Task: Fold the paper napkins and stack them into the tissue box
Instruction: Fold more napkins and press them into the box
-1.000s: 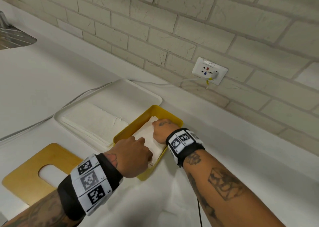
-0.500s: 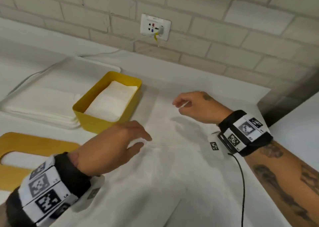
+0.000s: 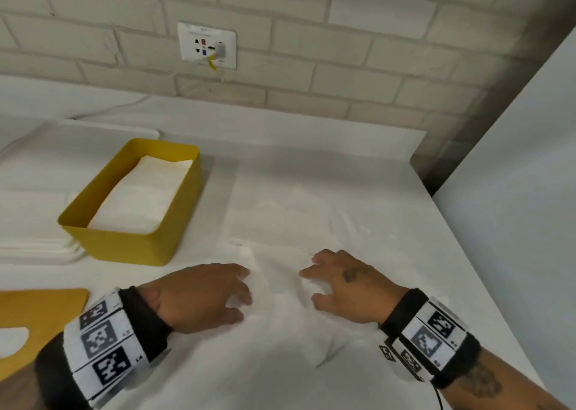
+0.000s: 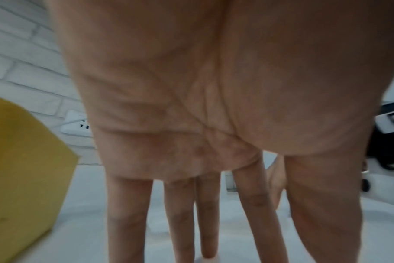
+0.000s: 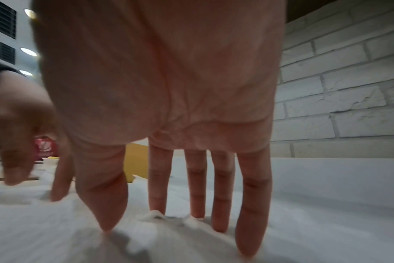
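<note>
Hands had left the yellow tissue box [image 3: 131, 222], where a folded napkin [image 3: 143, 197] lay, and the left hand [image 3: 202, 297] and right hand [image 3: 346, 288] now rested spread-fingered, gripping nothing, on a fresh unfolded napkin [image 3: 280, 285] on the tabletop [image 3: 405, 191], so another fold was likely starting.

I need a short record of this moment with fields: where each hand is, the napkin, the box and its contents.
left hand: open, fingers on the spread napkin
right hand: open, fingertips pressing the same napkin, which wrinkles there
napkin: lies unfolded on the white counter, right of the box
tissue box: yellow, open top
box contents: folded napkins stacked inside
</note>
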`<state>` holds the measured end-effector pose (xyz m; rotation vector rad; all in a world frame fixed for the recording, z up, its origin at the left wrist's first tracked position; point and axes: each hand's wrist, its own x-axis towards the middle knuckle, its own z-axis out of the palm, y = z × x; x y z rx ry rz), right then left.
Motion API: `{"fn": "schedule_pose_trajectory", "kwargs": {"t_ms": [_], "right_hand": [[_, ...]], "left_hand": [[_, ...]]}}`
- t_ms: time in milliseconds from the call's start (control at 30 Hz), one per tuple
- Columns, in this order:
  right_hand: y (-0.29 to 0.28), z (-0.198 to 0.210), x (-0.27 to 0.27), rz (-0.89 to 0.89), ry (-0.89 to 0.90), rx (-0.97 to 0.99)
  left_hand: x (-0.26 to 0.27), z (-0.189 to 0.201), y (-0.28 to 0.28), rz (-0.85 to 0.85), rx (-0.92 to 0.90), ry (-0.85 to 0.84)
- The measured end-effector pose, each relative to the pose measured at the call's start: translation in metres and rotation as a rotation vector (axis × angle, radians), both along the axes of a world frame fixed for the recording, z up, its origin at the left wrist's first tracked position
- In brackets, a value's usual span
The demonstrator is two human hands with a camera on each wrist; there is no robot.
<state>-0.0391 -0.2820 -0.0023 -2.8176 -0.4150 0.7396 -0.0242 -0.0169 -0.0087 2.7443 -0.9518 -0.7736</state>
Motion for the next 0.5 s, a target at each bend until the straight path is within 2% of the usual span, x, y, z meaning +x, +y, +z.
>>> {"fn": "schedule_pose_trajectory", "kwargs": {"t_ms": [133, 233, 300, 400, 500], "right_hand": [[0.001, 0.015, 0.011, 0.028, 0.073, -0.011], [0.002, 0.024, 0.048, -0.131, -0.1, 0.217], [0.005, 0.021, 0.082, -0.231, -0.199, 0.291], [0.015, 0.007, 0.12, -0.266, -0.087, 0.202], [0.022, -0.006, 0.135, -0.252, -0.031, 0.072]], "left_hand": [[0.008, -0.001, 0.008, 0.06, -0.039, -0.009], [0.006, -0.006, 0.01, 0.107, -0.09, 0.005], [0.004, -0.008, 0.01, 0.129, -0.099, 0.002], [0.001, -0.012, 0.009, 0.163, -0.112, -0.012], [-0.003, -0.015, 0.01, 0.203, -0.122, -0.019]]}}
